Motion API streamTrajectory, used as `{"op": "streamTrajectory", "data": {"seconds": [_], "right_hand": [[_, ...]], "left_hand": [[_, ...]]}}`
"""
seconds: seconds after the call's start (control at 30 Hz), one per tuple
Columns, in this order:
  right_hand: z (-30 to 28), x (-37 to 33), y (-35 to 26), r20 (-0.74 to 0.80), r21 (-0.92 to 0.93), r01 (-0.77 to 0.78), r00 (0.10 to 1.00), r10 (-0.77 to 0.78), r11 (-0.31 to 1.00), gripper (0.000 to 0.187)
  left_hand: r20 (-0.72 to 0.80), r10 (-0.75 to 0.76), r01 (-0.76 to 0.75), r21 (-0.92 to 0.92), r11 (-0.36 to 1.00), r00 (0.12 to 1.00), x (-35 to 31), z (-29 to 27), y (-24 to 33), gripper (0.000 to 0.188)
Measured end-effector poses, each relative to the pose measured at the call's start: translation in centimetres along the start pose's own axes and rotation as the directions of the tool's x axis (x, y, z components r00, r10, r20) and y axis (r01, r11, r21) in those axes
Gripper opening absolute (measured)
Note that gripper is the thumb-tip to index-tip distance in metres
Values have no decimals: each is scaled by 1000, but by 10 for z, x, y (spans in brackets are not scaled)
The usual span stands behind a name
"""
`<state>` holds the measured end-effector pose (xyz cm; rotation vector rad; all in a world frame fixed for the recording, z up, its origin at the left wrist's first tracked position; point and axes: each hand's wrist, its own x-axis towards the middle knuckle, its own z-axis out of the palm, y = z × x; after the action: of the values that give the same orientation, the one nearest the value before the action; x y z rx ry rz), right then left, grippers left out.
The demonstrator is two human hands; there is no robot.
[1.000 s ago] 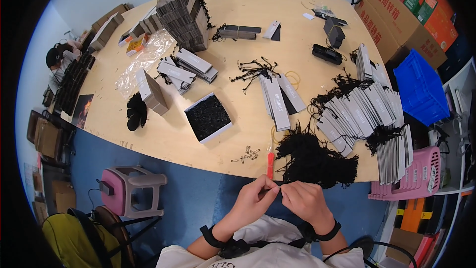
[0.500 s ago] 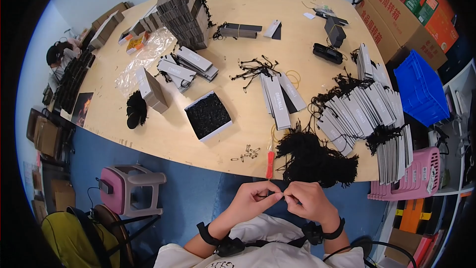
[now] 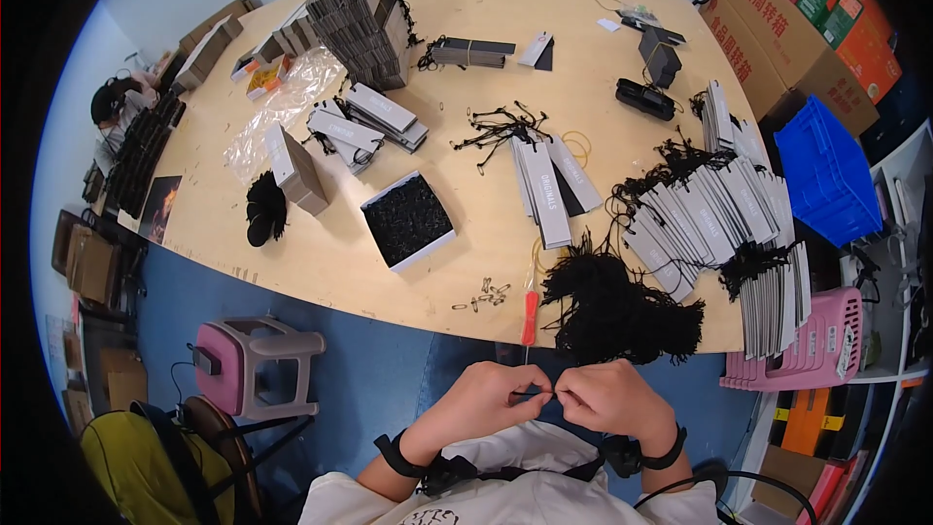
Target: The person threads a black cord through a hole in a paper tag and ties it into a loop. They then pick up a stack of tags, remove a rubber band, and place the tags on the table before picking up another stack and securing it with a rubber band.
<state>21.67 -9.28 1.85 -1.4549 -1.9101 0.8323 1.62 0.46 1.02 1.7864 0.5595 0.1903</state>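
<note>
My left hand (image 3: 494,399) and my right hand (image 3: 614,401) meet fingertip to fingertip in front of my body, just off the table's near edge. Both are closed in a pinch. A short dark stretch of thin black cord (image 3: 531,392) shows inside the left fingers; whatever the right fingertips hold is hidden. Beyond the hands lies a bundle of black cords (image 3: 622,303). Left of it, a red-handled tool (image 3: 530,319) lies at the table edge, beside several small metal pins (image 3: 483,296). Grey hang tags (image 3: 542,196) with black strings rest farther back.
A white box of small black pieces (image 3: 449,236) stands mid-table (image 3: 321,277). Fanned grey tags (image 3: 705,224) cover the right side. A tall stack of tags (image 3: 355,29) rises at the back. A blue crate (image 3: 828,170) and pink basket (image 3: 836,340) stand right; a stool (image 3: 258,365) stands left.
My hands have turned slightly, and the right fingers have curled in closer. The fingertips stay together. The things on the table have kept their places.
</note>
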Motion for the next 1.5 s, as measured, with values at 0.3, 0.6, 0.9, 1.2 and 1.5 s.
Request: {"op": "streamTrajectory", "data": {"seconds": [0.3,0.6,0.9,1.2,1.5], "right_hand": [[3,-3,-5,-114,-85,6,993,-15,996,8],[3,-4,-5,-143,-78,29,989,-40,997,8],[4,-4,-9,-221,-132,15,974,-44,991,10],[10,-3,-12,-277,39,-34,960,44,999,20],[17,-7,5,-297,56,48,954,-29,997,15]], "left_hand": [[3,-18,18,-21,1000,1000,0,2,-2,9],[4,-45,45,-178,983,999,0,-1,-4,9],[-64,-65,43,-298,954,996,0,5,-1,10],[-94,-57,14,-409,912,994,1,12,-2,9],[-77,-139,113,-276,954,987,-2,10,-2,10]]}}
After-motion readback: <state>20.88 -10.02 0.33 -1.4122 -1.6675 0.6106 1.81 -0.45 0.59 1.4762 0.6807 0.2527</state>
